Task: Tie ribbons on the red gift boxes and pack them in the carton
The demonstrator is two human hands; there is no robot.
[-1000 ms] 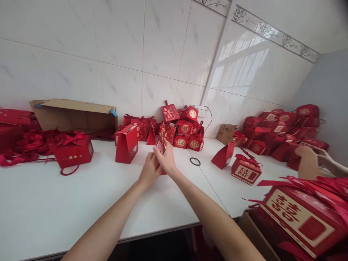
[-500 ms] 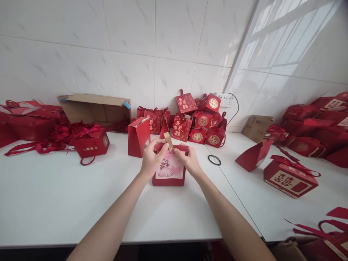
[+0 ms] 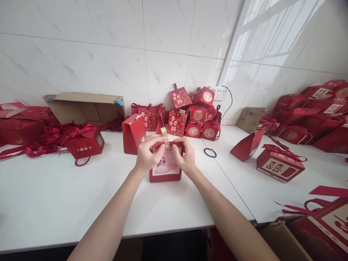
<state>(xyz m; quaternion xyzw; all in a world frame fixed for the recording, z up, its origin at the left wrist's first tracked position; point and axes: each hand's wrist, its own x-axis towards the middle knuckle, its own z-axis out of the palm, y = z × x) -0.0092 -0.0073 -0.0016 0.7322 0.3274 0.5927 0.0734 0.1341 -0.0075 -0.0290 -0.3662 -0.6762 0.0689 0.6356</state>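
The left hand (image 3: 146, 156) is curled narrowly over the top left corner of a small red cardboard gift box (image 3: 165, 173), fingers pinching its upper edge. The right hand (image 3: 185, 159) grips the top right corner the same way. The box stands upright on the white table (image 3: 81, 195), its pink picture panel facing the person. A gold ribbon loop (image 3: 164, 132) rises from the box top between the fingertips. Both forearms reach forward and converge, wrists level, palms turned towards each other. A black elastic ring (image 3: 210, 152) lies near, to the right.

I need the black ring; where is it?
Head view: the black ring lies on the table, right of the right hand gripping the red box.
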